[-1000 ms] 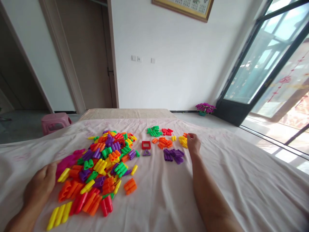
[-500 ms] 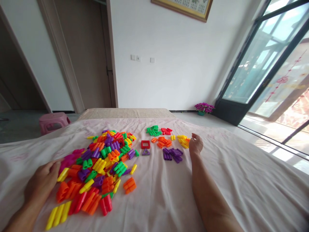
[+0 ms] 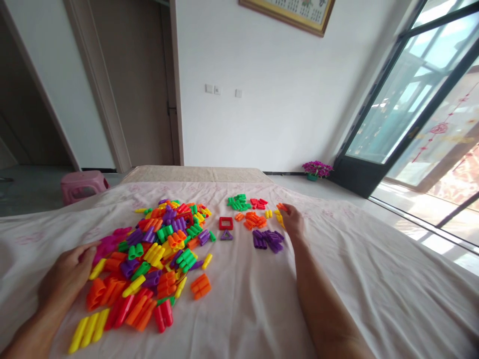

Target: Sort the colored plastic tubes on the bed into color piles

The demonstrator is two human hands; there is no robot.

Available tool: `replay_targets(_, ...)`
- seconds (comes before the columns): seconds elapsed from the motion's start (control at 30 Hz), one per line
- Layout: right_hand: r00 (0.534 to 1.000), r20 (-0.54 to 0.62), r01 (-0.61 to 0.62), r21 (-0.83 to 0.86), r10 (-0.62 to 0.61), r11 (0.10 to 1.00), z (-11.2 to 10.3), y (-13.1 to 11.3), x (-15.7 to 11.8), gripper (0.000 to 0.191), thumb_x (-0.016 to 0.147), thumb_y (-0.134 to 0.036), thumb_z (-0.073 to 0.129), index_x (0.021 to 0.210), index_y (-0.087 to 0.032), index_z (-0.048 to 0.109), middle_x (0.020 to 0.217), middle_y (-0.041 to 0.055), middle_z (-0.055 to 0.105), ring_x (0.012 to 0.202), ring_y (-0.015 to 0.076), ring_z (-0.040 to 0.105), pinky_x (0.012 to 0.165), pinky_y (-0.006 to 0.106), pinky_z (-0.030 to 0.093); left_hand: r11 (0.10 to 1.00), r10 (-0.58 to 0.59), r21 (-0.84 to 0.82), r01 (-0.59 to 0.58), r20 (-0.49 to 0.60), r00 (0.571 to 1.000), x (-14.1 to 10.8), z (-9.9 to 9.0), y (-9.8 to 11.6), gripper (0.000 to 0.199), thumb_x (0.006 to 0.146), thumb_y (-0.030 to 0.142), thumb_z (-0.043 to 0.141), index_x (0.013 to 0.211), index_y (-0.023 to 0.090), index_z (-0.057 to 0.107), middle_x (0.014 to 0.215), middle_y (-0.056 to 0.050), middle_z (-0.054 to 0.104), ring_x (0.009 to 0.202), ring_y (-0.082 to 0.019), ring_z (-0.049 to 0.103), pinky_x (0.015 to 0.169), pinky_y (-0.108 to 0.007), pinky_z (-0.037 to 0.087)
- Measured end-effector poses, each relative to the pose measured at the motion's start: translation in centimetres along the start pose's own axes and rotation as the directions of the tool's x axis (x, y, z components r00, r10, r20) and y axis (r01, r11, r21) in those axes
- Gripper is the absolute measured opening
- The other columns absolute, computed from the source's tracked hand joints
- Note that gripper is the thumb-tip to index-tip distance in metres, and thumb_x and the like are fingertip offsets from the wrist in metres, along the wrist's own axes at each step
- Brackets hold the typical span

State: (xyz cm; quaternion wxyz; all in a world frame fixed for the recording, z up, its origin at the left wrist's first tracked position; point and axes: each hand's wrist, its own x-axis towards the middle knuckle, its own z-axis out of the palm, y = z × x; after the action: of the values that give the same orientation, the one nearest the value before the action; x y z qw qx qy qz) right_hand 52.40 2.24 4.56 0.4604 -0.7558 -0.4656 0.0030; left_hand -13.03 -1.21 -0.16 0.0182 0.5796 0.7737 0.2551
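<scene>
Your right hand (image 3: pixel 294 219), the one nearer to the yellow block heap (image 3: pixel 280 218), pinches an orange block (image 3: pixel 281 206) at the heap's far side, while your left hand's (image 3: pixel 69 271) grip I cannot tell.

Cannot see all of yellow tube blocks (image 3: pixel 280 219) behind right hand (image 3: pixel 292 219), nor top of framed picture (image 3: pixel 288 14), cropped.

Left hand (image 3: pixel 69 271) low, fingers curled inward; right arm (image 3: pixel 318 289) stretched farther forward, right hand (image 3: pixel 294 219) pinching.
</scene>
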Motion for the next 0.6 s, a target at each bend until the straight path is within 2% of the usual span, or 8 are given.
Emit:
replay_targets(0.1,0.964,0.222,0.104,0.183,-0.144,0.978,1.4,-2.0,-0.9,0.040,0.082,-0.042,0.062,0.110,-0.016,0.075,0.095,0.0079,0.076,0.085,0.0219,0.067,0.076,0.031,0.050,0.994,-0.085,-0.057,0.089,0.068,0.994,0.2,0.0,0.1,0.052,0.094,0.049,0.036,0.121,0.017,0.067,0.123,-0.013,0.070,0.100,-0.029,0.066,0.077,-0.032,0.048)
replay_targets(0.17,0.952,0.245,0.133,0.199,-0.181,0.971,2.0,-3.0,-1.5,0.038,0.082,-0.039,0.061,0.107,-0.015,0.076,0.098,0.0091,0.077,0.089,0.0232,0.068,0.079,0.033,0.051,0.994,-0.091,-0.056,0.096,0.080,0.993,0.2,-0.2,0.3,0.052,0.094,0.050,0.037,0.122,0.018,0.067,0.123,-0.013,0.069,0.099,-0.029,0.065,0.076,-0.033,0.048)
replay_targets(0.3,0.967,0.187,0.150,0.133,-0.173,0.980,2.5,-4.8,-2.2,0.031,0.082,-0.030,0.057,0.103,-0.017,0.076,0.099,0.0097,0.077,0.091,0.0231,0.069,0.082,0.035,0.052,0.993,-0.098,-0.055,0.102,0.067,0.993,0.0,-0.4,0.7,0.052,0.094,0.051,0.037,0.122,0.021,0.068,0.125,-0.011,0.068,0.097,-0.028,0.064,0.072,-0.031,0.045)
replay_targets(0.37,0.931,0.293,0.162,0.206,-0.219,0.965,2.5,-6.3,-2.9,0.030,0.083,-0.032,0.059,0.102,-0.017,0.076,0.095,0.0087,0.077,0.084,0.0211,0.069,0.075,0.032,0.053,0.990,-0.123,-0.055,0.127,0.058,0.991,-0.2,-0.4,1.0,0.052,0.095,0.051,0.033,0.123,0.022,0.068,0.126,-0.011,0.067,0.097,-0.027,0.063,0.072,-0.031,0.044)
replay_targets(0.43,0.809,0.496,0.180,0.304,-0.316,0.936,2.6,-8.2,-4.2,0.031,0.083,-0.035,0.063,0.103,-0.016,0.076,0.091,0.0073,0.076,0.077,0.0186,0.068,0.068,0.028,0.052,0.988,-0.141,-0.058,0.144,0.052,0.989,-0.3,-0.4,1.3,0.053,0.096,0.051,0.031,0.124,0.023,0.067,0.128,-0.011,0.066,0.098,-0.026,0.062,0.073,-0.031,0.043)
replay_targets(0.47,0.707,0.602,0.189,0.345,-0.371,0.920,2.7,-9.2,-5.1,0.031,0.083,-0.035,0.064,0.104,-0.016,0.076,0.089,0.0063,0.075,0.075,0.0176,0.067,0.066,0.026,0.052,0.987,-0.146,-0.059,0.149,0.050,0.988,-0.4,-0.5,1.4,0.053,0.096,0.051,0.031,0.124,0.023,0.067,0.128,-0.011,0.066,0.099,-0.026,0.062,0.074,-0.032,0.043)
replay_targets(0.53,0.456,0.769,0.212,0.395,-0.448,0.894,3.1,-11.2,-7.3,0.030,0.081,-0.034,0.069,0.104,-0.017,0.076,0.088,0.0042,0.075,0.077,0.0165,0.067,0.067,0.024,0.051,0.988,-0.142,-0.060,0.145,0.051,0.989,-0.5,-0.5,1.5,0.053,0.097,0.050,0.030,0.124,0.023,0.067,0.128,-0.011,0.065,0.100,-0.026,0.061,0.077,-0.033,0.043)
replay_targets(0.6,0.240,0.848,0.249,0.416,-0.472,0.875,3.6,-12.9,-9.7,0.030,0.077,-0.033,0.075,0.103,-0.019,0.077,0.088,0.0025,0.074,0.080,0.0161,0.067,0.068,0.023,0.049,0.990,-0.129,-0.052,0.132,0.044,0.991,-0.6,-0.5,1.6,0.053,0.097,0.049,0.030,0.125,0.022,0.066,0.127,-0.012,0.065,0.102,-0.026,0.061,0.080,-0.033,0.044)
